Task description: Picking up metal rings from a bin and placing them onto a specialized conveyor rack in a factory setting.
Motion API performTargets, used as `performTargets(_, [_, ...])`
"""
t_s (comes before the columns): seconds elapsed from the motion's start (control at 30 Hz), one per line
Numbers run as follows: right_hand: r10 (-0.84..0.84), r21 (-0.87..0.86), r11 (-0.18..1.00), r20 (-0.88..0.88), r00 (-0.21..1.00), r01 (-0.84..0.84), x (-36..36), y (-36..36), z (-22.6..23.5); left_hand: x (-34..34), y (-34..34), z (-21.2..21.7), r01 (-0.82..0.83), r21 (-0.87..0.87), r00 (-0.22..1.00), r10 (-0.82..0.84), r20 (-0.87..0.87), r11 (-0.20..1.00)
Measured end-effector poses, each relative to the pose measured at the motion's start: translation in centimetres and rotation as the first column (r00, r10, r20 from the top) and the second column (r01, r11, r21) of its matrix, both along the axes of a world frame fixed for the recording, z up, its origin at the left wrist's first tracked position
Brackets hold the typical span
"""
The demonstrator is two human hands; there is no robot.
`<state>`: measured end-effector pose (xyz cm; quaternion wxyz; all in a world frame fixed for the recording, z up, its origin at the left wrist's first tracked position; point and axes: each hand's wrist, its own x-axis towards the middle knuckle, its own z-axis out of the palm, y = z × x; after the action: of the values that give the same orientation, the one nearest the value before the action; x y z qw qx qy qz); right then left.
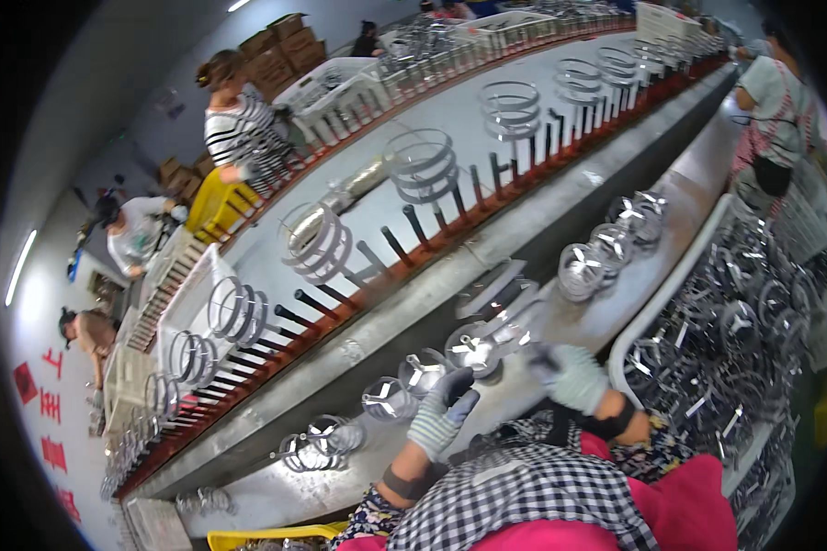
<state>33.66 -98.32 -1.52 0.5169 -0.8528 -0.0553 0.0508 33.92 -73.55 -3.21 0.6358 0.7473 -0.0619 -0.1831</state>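
My left hand (443,411), fingers loosely curled, touches a metal ring part (473,349); right hand (572,375) empty, half-open; ring bin (657,312) at three o'clock.

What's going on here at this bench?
A person in gloves works at a long steel bench strewn with shiny metal ring parts. The left hand reaches toward one ring part; the right hand hovers just beside it, holding nothing clear. A bin on the right is piled with more parts. Beyond, wire rings hang on a pegged rack, with other workers nearby.
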Motion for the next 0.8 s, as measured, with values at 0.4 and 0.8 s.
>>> performTargets(0.4, [0.062,-0.699,0.698,-0.159,0.985,-0.156,13.3,-7.5,-8.6,6.3,-5.3,1.0,-0.252,0.055,0.967,0.254,-0.016,0.966])
performTargets(0.8, [-0.049,-0.778,0.597,-0.280,0.959,-0.197,18.1,-4.6,-5.9,5.0,2.5,0.4,-0.354,0.065,0.935,0.352,0.038,0.933])
